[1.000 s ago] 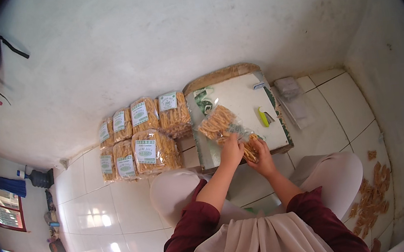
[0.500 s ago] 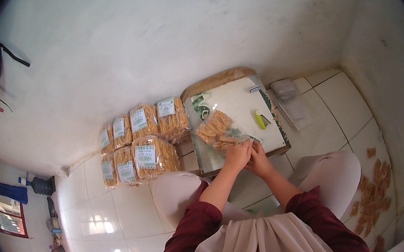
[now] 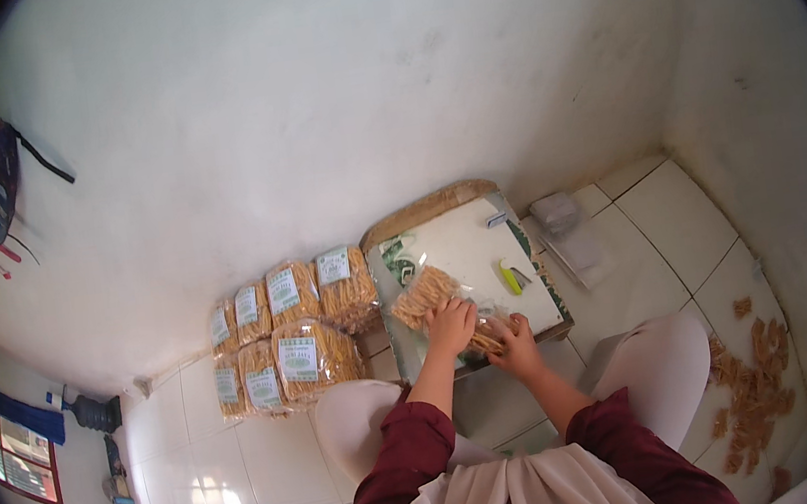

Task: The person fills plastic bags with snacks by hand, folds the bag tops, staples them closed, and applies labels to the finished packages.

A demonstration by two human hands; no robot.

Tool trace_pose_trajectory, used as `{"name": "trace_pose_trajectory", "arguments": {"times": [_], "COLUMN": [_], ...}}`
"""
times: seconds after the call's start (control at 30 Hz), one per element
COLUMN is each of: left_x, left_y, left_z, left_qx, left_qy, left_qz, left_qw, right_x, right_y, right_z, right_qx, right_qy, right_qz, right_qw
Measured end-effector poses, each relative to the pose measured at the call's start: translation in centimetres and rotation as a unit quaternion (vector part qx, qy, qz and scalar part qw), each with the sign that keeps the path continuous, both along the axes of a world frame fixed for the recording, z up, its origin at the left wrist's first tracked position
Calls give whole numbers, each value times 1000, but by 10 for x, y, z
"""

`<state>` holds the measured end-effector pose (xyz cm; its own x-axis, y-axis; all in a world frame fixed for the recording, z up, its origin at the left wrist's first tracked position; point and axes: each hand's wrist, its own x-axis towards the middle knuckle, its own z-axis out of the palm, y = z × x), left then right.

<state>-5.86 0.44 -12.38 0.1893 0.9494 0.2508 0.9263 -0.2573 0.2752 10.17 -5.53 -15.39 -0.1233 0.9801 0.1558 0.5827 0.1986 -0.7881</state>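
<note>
A clear plastic bag of tan snack sticks (image 3: pixel 424 293) lies on a low white-topped table, its right end tilted toward me. My left hand (image 3: pixel 453 325) rests over the middle of the bag, fingers bent around it. At the bag's right end, by the table's near edge, my right hand (image 3: pixel 516 341) grips the plastic with thumb and fingers. Part of the contents is hidden under my hands. A lime-green stapler (image 3: pixel 511 278) lies on the table to the right of the bag, beyond my right hand. Near the far edge sits a small blue-and-white box (image 3: pixel 496 220).
Several filled, labelled bags (image 3: pixel 297 356) stand in two rows left of the table (image 3: pixel 457 235). Stacked clear plastic packaging (image 3: pixel 565 229) lies on the floor to its right. Loose brown pieces (image 3: pixel 757 380) are scattered by the right wall. My bent knees flank the table's near side.
My hands were together at the bag's near right end. Now they are apart: the left has moved onto the bag's middle, while the right holds its end. The view has tilted slightly upward.
</note>
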Motion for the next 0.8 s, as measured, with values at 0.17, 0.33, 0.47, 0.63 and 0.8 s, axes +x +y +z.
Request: {"name": "trace_pose_trajectory", "arguments": {"times": [0.17, 0.33, 0.47, 0.63, 0.8], "left_x": [-5, -6, 2, 30, 32], "left_y": [0, -5, -5, -4, 8], "left_z": [-15, -18, -2, 10, -2], "left_qx": [2, -6, -63, 27, -81], "left_qy": [6, -19, -26, -99, -237], "left_qz": [2, 22, 10, -46, -15], "left_qw": [1000, 1000, 998, 994, 968], "right_x": [4, 3, 3, 6, 0], "right_y": [2, 4, 5, 9, 1], "right_z": [9, 16, 16, 10, 14], "right_qx": [40, 26, 10, 20, 46], "right_qy": [10, 20, 13, 61, 57], "right_qz": [-74, -91, -88, -85, -69], "right_qw": [996, 995, 996, 994, 995]}}
